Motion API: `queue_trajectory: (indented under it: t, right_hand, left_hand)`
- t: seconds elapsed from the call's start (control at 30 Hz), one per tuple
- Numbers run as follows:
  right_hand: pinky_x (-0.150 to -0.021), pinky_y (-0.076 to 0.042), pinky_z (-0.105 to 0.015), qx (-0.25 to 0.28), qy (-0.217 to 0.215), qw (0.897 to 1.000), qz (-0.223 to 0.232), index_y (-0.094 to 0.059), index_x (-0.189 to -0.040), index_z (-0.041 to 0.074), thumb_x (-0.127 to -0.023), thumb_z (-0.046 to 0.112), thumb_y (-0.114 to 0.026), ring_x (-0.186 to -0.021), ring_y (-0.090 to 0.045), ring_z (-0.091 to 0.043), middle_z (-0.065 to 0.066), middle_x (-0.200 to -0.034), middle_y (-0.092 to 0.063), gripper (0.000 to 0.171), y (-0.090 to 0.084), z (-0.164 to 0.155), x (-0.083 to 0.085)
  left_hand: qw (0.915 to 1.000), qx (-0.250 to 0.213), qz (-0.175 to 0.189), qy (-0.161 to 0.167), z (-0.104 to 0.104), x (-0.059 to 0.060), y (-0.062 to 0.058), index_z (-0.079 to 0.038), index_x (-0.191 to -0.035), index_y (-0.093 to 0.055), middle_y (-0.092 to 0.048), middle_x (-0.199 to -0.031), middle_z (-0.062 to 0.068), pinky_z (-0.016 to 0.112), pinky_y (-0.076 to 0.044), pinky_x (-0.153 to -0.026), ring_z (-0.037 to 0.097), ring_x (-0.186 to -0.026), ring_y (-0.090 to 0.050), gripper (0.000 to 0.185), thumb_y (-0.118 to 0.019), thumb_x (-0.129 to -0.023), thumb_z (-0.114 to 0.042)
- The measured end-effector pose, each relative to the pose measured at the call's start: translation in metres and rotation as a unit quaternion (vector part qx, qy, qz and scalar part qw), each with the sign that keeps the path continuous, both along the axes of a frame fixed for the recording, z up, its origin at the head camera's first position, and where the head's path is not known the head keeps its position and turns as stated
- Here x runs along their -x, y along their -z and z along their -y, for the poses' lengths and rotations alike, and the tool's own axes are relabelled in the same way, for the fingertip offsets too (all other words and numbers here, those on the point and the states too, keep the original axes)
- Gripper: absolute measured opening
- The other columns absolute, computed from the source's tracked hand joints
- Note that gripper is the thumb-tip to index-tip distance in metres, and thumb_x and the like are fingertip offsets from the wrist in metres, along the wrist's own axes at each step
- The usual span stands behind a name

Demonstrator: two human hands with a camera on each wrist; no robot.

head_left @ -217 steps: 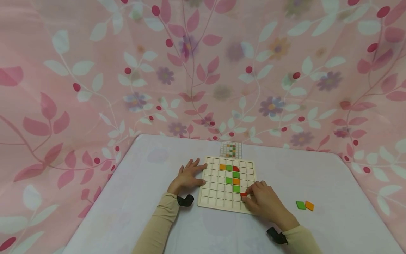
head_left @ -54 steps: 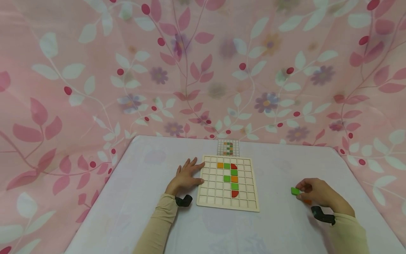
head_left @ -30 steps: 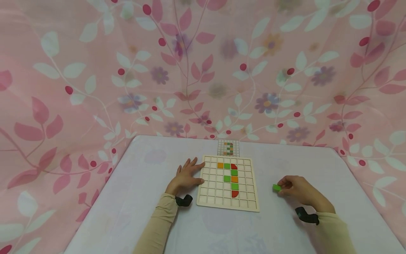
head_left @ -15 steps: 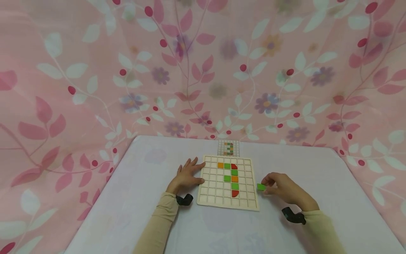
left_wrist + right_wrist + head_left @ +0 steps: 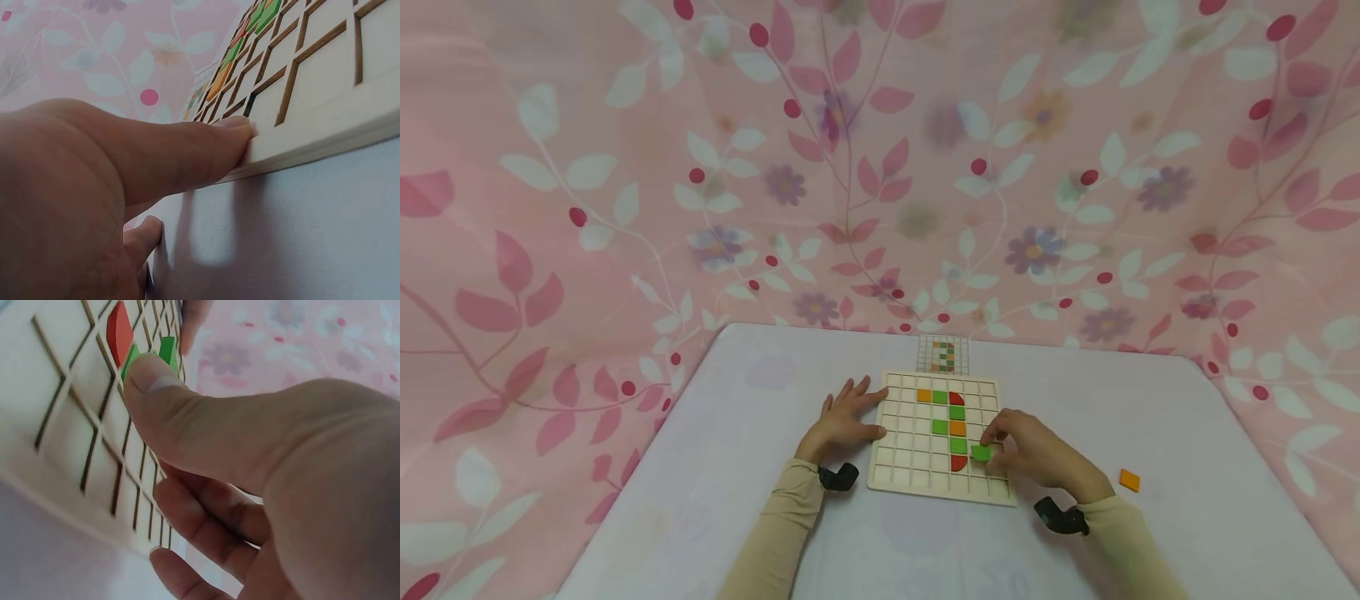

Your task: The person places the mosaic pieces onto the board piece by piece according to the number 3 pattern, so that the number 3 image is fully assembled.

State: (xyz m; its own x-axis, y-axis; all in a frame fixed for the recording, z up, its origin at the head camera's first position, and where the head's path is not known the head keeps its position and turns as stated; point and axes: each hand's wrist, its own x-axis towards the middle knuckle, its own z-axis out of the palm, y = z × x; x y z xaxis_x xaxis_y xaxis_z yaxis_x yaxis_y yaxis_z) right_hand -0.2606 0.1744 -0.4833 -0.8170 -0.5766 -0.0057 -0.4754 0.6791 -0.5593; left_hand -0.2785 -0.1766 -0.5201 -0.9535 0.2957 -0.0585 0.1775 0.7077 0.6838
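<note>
The right hand (image 5: 1033, 457) pinched a flat green square tile (image 5: 981, 452) over the pale wooden grid board (image 5: 910, 479), beside a red half-round tile (image 5: 957, 462). The left hand (image 5: 842, 419), fingers spread and relaxed, pressed the board's left edge.

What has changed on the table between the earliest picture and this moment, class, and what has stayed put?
The right hand placed the red curved tile in the wooden grid board, moved right to pick a green square tile off the table, and carried it left over the board, pinched in its fingers. The orange square tile remains alone on the cloth. The left hand stays braced against the board's left edge; the other tiles are unmoved.
</note>
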Motion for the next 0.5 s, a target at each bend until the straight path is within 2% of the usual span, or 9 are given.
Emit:
queue_trajectory:
  t: [0.17,0.33,0.5]
  right_hand:
    - [-0.091,-0.048,-0.043,0.0,-0.001,1.0,-0.008,-0.067,-0.091,0.022,-0.075,0.021,-0.087,-0.099,-0.053,-0.017,0.008,-0.101,-0.059,0.026,0.004,0.013,0.0]
    - [-0.093,-0.048,-0.044,0.039,0.007,0.999,-0.021,-0.068,-0.088,0.024,-0.071,0.02,-0.09,-0.102,-0.054,-0.014,0.008,-0.104,-0.059,0.027,0.01,0.023,0.0]
    - [-0.091,-0.049,-0.043,0.079,0.013,0.996,-0.049,-0.07,-0.087,0.024,-0.069,0.018,-0.091,-0.099,-0.055,-0.012,0.009,-0.101,-0.06,0.028,0.016,0.03,0.0]
  left_hand:
    - [1.0,0.005,0.001,0.006,0.0,0.001,0.001,-0.02,-0.15,-0.046,-0.019,-0.164,0.013,0.069,0.003,-0.114,0.039,-0.152,-0.003,0.07,-0.074,-0.087,-0.03]
    - [0.9999,0.009,-0.001,0.006,-0.001,0.002,0.001,-0.02,-0.15,-0.046,-0.019,-0.164,0.013,0.07,0.003,-0.114,0.039,-0.152,-0.004,0.07,-0.074,-0.086,-0.03]
    - [0.9999,0.013,0.002,0.002,0.0,0.002,0.0,-0.021,-0.15,-0.045,-0.019,-0.165,0.011,0.068,0.004,-0.115,0.037,-0.153,-0.003,0.07,-0.074,-0.087,-0.03]
